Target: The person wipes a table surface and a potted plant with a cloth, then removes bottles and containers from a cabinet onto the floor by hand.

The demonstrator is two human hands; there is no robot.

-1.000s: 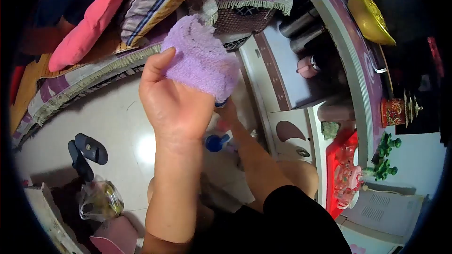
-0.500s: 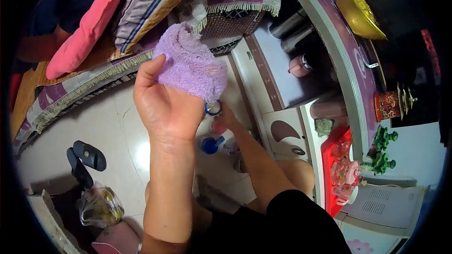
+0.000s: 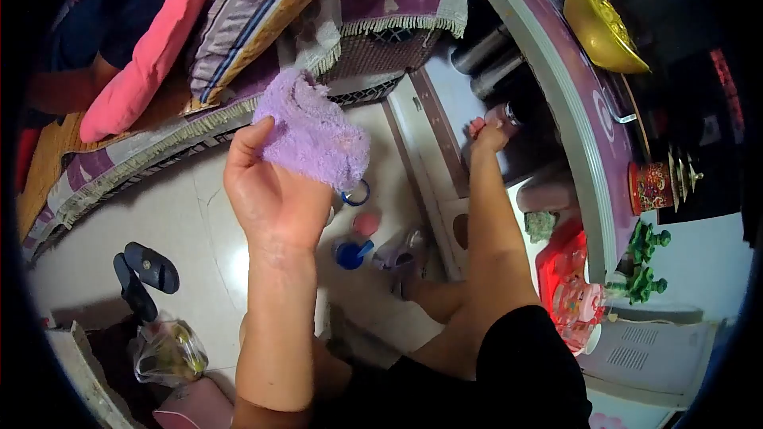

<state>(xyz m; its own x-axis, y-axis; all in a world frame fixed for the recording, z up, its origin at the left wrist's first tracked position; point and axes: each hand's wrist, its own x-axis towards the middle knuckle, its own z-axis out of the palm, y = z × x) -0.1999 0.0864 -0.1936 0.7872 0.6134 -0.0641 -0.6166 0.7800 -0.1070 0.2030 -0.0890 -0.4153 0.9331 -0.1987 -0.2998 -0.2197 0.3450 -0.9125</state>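
Observation:
My left hand (image 3: pixel 278 187) is raised in the middle of the view, palm up, with its thumb pressed on a fluffy purple cloth (image 3: pixel 318 135) that drapes over the fingers. Inside the cabinet shelf at the right, my right hand (image 3: pixel 489 137) is closed at a small pink container (image 3: pixel 502 114) with a darker end; its fingertips are partly hidden. On the floor below the cloth are a blue-rimmed round item (image 3: pixel 356 192), a round pink piece (image 3: pixel 366 224) and a blue cup-like container (image 3: pixel 348 255).
Dark slippers (image 3: pixel 151 267) and a clear plastic bag (image 3: pixel 168 351) lie on the tiled floor at left. A fringed bed edge (image 3: pixel 159 163) runs along the upper left, where another person's arm (image 3: pixel 71 83) shows. A red tray (image 3: pixel 560 258) with glasses and a yellow bowl (image 3: pixel 604 24) stand at right.
My right hand has left the blue-rimmed item near the floor and moved up and right to the pink container on the shelf. The purple cloth stays in my left hand, slightly lower.

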